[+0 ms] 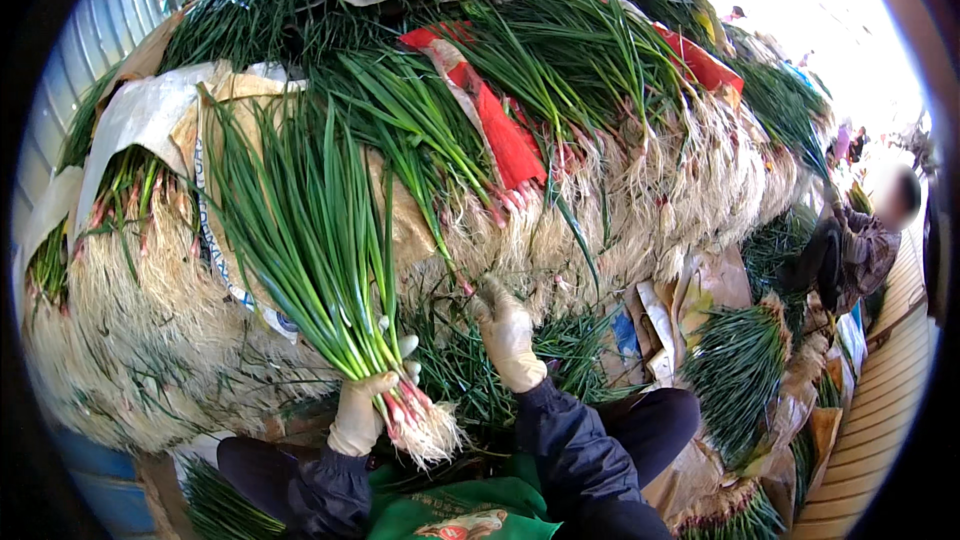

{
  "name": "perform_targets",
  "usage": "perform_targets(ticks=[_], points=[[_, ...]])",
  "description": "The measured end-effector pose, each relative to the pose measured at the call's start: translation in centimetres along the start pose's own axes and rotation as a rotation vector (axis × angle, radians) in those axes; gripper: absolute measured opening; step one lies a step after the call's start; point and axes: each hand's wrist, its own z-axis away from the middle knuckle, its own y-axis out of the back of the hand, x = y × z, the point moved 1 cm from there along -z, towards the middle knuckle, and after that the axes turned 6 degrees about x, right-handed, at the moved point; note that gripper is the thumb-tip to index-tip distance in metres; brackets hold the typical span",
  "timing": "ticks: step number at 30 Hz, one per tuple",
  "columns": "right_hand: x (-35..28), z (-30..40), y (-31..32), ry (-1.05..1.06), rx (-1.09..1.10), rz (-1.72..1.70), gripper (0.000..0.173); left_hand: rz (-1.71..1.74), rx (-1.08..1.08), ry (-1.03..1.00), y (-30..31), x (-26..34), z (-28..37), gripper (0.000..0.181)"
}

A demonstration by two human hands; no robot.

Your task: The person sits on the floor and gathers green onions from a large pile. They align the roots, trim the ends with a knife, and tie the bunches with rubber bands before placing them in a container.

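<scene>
My left hand [361, 409], in a pale glove, grips a bunch of green onions [322, 262] just above their reddish bulbs. The long leaves fan up and to the left, and the white roots hang at the lower right. To its right my gloved right hand [508, 334] reaches to the edge of the big pile, its fingertips at the reddish base of a single green onion [459, 277]; whether they pinch it cannot be told. Behind both hands lies the pile of green onions [600, 187], roots towards me.
Red sheeting [499, 127] and a printed sack [225, 240] lie on the pile. Loose green leaves [457, 367] lie below my hands. More bundles [739, 375] stand at the right on brown wrapping. Another person [862, 240] sits at the far right, beside corrugated metal [862, 420].
</scene>
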Motion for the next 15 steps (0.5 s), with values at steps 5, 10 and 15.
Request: perform_targets(ticks=[5,10,15], points=[[-0.7,4.2,1.2,0.065,-0.136,-0.088,0.023,-0.191,0.208,0.091,-5.2,2.2,0.6,0.05],[-1.1,9.4,2.0,0.257,-0.292,0.109,0.025,-0.129,0.169,0.161,-4.5,0.1,-0.8,0.039],[2.1,7.0,-2.5,-0.826,-0.704,-1.083,0.036,-0.136,0.187,0.319,-4.7,0.4,1.4,0.036]])
